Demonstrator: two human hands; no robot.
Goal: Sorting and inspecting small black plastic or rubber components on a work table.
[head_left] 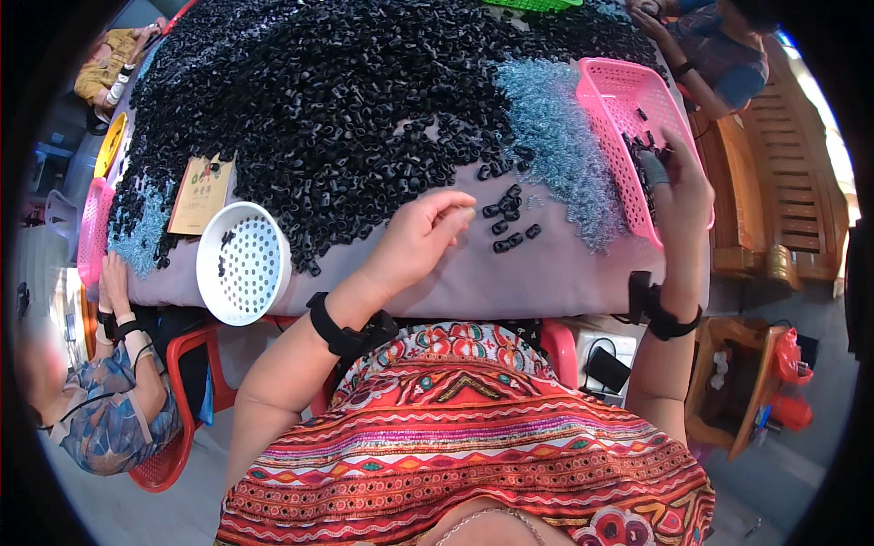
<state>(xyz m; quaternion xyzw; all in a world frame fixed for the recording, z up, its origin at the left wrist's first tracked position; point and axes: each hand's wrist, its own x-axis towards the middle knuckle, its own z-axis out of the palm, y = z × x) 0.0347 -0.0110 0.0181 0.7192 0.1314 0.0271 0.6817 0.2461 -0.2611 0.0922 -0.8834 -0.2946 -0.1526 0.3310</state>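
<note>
My left hand hovers over the near part of the cloth-covered table, its thumb and fingers drawn together in a pinch. Whatever may be between those fingertips is too small to make out. Just right of it lies a small group of black plastic pieces, each with a looped shape. My right hand is above a pink perforated basket, with a grey cover on one digit and the fingers apart. Several black pieces lie in the basket beside those fingers. A dark band is strapped round each of my wrists.
A large heap of black pieces covers the table's middle, beside a pile of small clear-blue pieces. A white perforated bowl and a tan booklet sit left. Other people work at the left and far right.
</note>
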